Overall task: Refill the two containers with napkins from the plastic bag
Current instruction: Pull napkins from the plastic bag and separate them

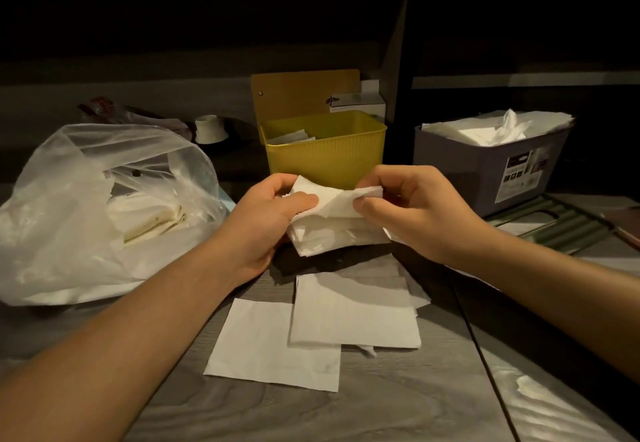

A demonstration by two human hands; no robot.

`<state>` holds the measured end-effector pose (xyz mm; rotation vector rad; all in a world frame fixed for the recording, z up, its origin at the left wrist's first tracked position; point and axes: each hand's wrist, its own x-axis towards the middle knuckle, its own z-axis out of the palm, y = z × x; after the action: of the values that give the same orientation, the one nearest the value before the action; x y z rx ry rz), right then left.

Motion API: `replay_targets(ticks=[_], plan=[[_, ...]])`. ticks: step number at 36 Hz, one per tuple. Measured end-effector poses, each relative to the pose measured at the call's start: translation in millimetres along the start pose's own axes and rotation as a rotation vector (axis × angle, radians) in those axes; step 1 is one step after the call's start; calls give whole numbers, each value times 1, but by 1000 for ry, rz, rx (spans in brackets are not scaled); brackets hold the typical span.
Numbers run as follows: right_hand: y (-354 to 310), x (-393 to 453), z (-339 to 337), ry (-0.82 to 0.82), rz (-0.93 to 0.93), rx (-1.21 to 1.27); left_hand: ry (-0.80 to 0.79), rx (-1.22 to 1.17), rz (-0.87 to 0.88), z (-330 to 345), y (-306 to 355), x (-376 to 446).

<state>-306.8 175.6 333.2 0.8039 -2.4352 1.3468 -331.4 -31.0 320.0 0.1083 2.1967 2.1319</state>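
Head view: my left hand (277,206) and right hand (412,206) pinch a napkin stack (332,230) before the yellow container (325,154); I should square its edges, then lower it in flat

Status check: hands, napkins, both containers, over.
Left hand and right hand both pinch a napkin stack before the yellow container. Grey container heaped full. Loose napkins on the table. Nothing blocking.

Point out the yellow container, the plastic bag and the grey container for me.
yellow container (325,161), head view, front wall.
plastic bag (69,220), head view, left side.
grey container (460,161), head view, front wall.
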Motion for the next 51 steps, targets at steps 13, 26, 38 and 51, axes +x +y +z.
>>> replay_targets(ticks=[13,26,38,51], plan=[[-20,17,-25,147,292,646,-12,30,49,0,0,-2],[-16,15,1,182,653,1042,-73,40,110,0,-5,-2],[-15,9,9,131,629,967,-111,-8,129,4,2,-8],[-15,7,7,77,605,624,-59,104,346,-1,-3,-8]])
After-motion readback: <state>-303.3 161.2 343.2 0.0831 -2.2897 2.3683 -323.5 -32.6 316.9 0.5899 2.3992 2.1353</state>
